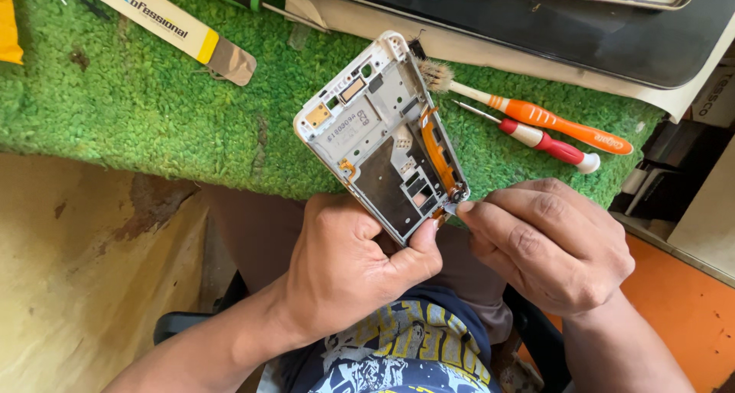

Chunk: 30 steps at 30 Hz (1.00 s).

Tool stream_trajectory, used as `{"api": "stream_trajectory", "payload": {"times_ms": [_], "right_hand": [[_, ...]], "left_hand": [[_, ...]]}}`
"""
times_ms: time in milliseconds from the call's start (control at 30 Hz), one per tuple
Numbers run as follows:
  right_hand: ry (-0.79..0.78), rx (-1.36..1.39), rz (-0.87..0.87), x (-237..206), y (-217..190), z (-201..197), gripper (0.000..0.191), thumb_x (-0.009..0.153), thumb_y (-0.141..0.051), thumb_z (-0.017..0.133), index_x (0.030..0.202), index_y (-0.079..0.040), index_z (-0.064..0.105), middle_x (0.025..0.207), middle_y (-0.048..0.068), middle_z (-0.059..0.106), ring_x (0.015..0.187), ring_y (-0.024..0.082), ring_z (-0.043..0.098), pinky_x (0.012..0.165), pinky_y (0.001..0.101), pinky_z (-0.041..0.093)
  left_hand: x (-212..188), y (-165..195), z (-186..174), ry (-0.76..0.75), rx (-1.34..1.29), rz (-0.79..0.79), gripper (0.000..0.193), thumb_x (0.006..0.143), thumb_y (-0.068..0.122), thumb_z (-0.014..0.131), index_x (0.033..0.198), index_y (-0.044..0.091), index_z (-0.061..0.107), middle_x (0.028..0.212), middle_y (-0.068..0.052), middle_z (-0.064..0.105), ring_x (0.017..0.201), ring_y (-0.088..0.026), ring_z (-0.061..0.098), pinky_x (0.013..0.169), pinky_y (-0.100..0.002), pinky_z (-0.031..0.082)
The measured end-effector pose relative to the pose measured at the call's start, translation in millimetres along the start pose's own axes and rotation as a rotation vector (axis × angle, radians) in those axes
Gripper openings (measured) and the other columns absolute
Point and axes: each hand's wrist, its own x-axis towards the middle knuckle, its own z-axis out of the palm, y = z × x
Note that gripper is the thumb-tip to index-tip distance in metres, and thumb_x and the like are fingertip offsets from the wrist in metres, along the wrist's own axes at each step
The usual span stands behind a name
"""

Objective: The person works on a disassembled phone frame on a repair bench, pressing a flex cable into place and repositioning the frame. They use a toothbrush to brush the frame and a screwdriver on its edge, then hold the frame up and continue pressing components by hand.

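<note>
1. I take the opened phone frame [383,136] as my landmark. It is held up in the air over the near edge of the green turf tabletop [153,109], tilted, its bare inside facing me.
2. By my judgement the frame is light, thin and stiff, but fragile: the orange flex strip [438,152] along its right side and the small parts around it would tear or bend easily. The white outer rim looks like the safe place to grip, never the strip.
3. My left hand [348,274] is below the frame, its fingers closed round the lower end, thumb pressed against the bottom edge.
4. My right hand [547,243] is at the frame's lower right corner, thumb and forefinger pinched nearly shut on something small and pale at the foot of the strip. I cannot tell whether it is a tool tip or a loose part.
5. Right of the frame, on the turf, lie an orange-handled brush [528,113] and a red-and-white screwdriver [547,144], side by side.
6. Up and left of the frame lies a flat pry tool [164,25].
</note>
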Motion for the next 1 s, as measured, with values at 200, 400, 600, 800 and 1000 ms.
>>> {"api": "stream_trajectory", "payload": {"times_ms": [200, 400, 600, 800, 1000], "right_hand": [[0.012, -0.011, 0.019, -1.5, -1.0, 1.2, 0.021, 0.076, 0.002, 0.086, 0.092, 0.002, 0.072, 0.078, 0.012, 0.065, 0.066, 0.026, 0.067, 0.060, 0.0358, 0.055], [0.024, -0.036, 0.069, -2.4, -3.9, 3.3, 0.019, 0.079, 0.004, 0.086, 0.093, 0.001, 0.072, 0.081, 0.011, 0.067, 0.068, 0.024, 0.067, 0.060, 0.0345, 0.054], [0.009, -0.022, 0.081, -0.5, -4.3, 1.8, 0.019, 0.079, 0.004, 0.085, 0.091, 0.002, 0.071, 0.080, 0.012, 0.066, 0.067, 0.024, 0.067, 0.059, 0.0345, 0.054], [-0.017, 0.003, 0.022, 2.4, -1.0, -0.5, 0.019, 0.076, 0.005, 0.085, 0.090, 0.003, 0.072, 0.078, 0.012, 0.066, 0.066, 0.025, 0.067, 0.059, 0.0355, 0.055], [-0.003, 0.051, 0.026, 2.5, 0.2, -1.8, 0.018, 0.076, 0.005, 0.083, 0.089, 0.004, 0.071, 0.077, 0.012, 0.065, 0.066, 0.025, 0.067, 0.061, 0.0357, 0.056]], "left_hand": [[0.1, -0.2, -0.3, -0.002, 0.002, 0.015, 0.009, 0.089, 0.009, 0.076, 0.088, 0.003, 0.069, 0.067, -0.003, 0.066, 0.055, -0.007, 0.058, 0.054, -0.027, 0.051], [0.1, 1.6, -0.9, -0.014, 0.020, -0.018, 0.009, 0.088, 0.008, 0.076, 0.087, 0.003, 0.069, 0.064, -0.004, 0.063, 0.052, -0.008, 0.055, 0.052, -0.028, 0.049], [0.1, 1.8, -0.4, -0.004, 0.006, 0.013, 0.008, 0.088, 0.008, 0.076, 0.089, 0.003, 0.069, 0.067, -0.003, 0.064, 0.055, -0.007, 0.056, 0.054, -0.027, 0.050], [-0.9, -0.5, 0.4, 0.001, 0.003, 0.012, 0.010, 0.089, 0.008, 0.076, 0.088, 0.003, 0.069, 0.067, -0.003, 0.064, 0.057, -0.007, 0.055, 0.055, -0.028, 0.051], [-1.1, 0.4, -0.8, -0.007, -0.015, -0.009, 0.008, 0.089, 0.008, 0.075, 0.089, 0.002, 0.069, 0.066, -0.002, 0.063, 0.056, -0.006, 0.054, 0.053, -0.027, 0.050]]}}
